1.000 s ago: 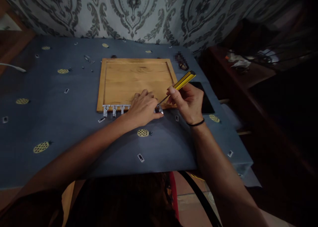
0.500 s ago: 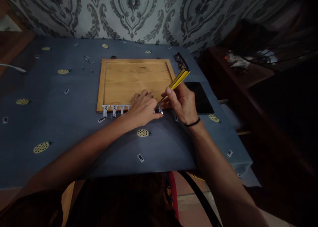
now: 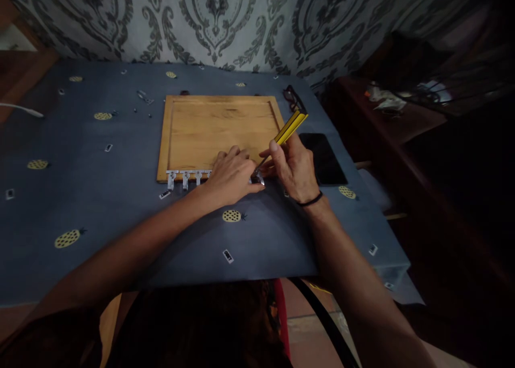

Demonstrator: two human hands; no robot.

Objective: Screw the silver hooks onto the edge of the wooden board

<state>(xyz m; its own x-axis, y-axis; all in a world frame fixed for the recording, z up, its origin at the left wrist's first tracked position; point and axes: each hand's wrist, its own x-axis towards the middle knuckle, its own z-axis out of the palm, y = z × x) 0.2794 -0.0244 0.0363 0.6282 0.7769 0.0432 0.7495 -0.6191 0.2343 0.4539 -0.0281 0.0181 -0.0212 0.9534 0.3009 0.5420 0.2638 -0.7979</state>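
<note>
A wooden board (image 3: pixel 225 129) with a raised frame lies on the cloth-covered table. Along its near edge runs a row of silver metal hooks (image 3: pixel 185 179). My left hand (image 3: pixel 231 177) rests over that edge, fingers bent on the wood and thumb against the rightmost metal hook (image 3: pixel 257 179); the hooks beneath the palm are hidden. My right hand (image 3: pixel 295 169) is closed around a screwdriver (image 3: pixel 290 127) with a yellow and black handle. The screwdriver is tilted, its shaft running down to the hook beside my left thumb. The exact tip contact is too small to make out.
Right of the board lie a black tablet-like slab (image 3: pixel 324 159) and dark glasses (image 3: pixel 293 97). Beyond its left side are a small metal piece (image 3: pixel 145 97) and small round bits (image 3: pixel 149 116). A white cable (image 3: pixel 22 109) reaches in at the left. Patterned fabric (image 3: pixel 215 24) hangs behind.
Both hands stay in nearly the same place. My right wrist and the screwdriver handle have shifted very slightly to the left.
</note>
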